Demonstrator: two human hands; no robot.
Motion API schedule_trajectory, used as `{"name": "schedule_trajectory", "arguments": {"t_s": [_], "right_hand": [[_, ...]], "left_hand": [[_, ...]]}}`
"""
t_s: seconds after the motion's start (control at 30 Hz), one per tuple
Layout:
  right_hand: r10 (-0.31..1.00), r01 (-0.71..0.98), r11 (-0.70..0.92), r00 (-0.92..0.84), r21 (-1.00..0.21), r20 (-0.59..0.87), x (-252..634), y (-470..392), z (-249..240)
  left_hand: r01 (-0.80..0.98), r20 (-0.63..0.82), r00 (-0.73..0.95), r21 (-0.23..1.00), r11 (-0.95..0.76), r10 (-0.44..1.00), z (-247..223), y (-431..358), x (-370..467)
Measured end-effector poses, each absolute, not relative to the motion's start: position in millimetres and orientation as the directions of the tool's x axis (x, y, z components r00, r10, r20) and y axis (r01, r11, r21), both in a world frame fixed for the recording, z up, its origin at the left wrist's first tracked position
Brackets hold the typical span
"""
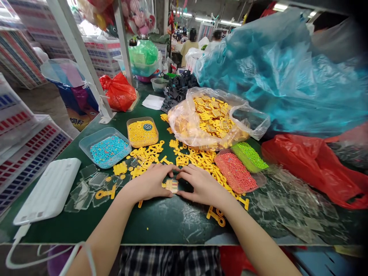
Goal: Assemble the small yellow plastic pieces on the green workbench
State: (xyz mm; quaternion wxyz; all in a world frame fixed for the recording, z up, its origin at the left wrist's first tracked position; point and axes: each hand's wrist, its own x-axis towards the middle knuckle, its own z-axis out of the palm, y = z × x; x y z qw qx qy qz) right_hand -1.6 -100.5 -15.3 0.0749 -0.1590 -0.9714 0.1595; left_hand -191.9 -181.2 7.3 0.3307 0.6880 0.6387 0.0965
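Note:
My left hand [151,181] and my right hand [199,183] meet at the middle of the table's near side. Between their fingertips is a small flat yellow plastic piece [172,186] with rows of coloured beads in its slots; both hands are closed on its edges. Just beyond my fingers lies a spread of loose yellow key-shaped parts [195,159]. A tray of yellow beads [140,134] and a tray of blue beads [109,149] stand past my left hand. Red beads [237,172] and green beads [251,155] fill containers beyond my right hand.
A plastic bag of yellow parts [212,119] stands behind the loose pieces, with black parts [181,86] farther back. Clear plastic sheets [290,203] lie at right, under a red bag [313,165]. A white power bank [48,189] with a cable sits at left, near a metal post [83,57].

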Motion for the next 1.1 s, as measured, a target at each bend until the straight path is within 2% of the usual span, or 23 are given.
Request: {"name": "schedule_trajectory", "arguments": {"t_s": [0.23,0.6,0.87,1.1], "right_hand": [[0.344,0.304,0.888,-0.937,-0.346,0.06,-3.3,-103.3,-13.9],[0.419,0.391,0.814,-0.907,-0.43,-0.032,-4.9,-106.1,-8.9],[0.565,0.629,0.639,-0.774,-0.442,-0.286,-11.8,-111.8,2.3],[0.638,0.717,0.538,-0.69,-0.443,-0.341,-18.0,-112.7,3.2]], "left_hand": [[0.846,-0.328,0.153,0.53,0.048,0.932,12.6,-182.2,-192.6],[0.851,-0.285,0.165,0.525,0.01,0.944,7.1,-180.6,-198.3],[0.848,-0.298,0.155,0.53,0.028,0.942,4.8,-177.1,-196.2],[0.895,-0.317,0.115,0.444,0.04,0.941,3.0,-173.2,-188.3]]}}
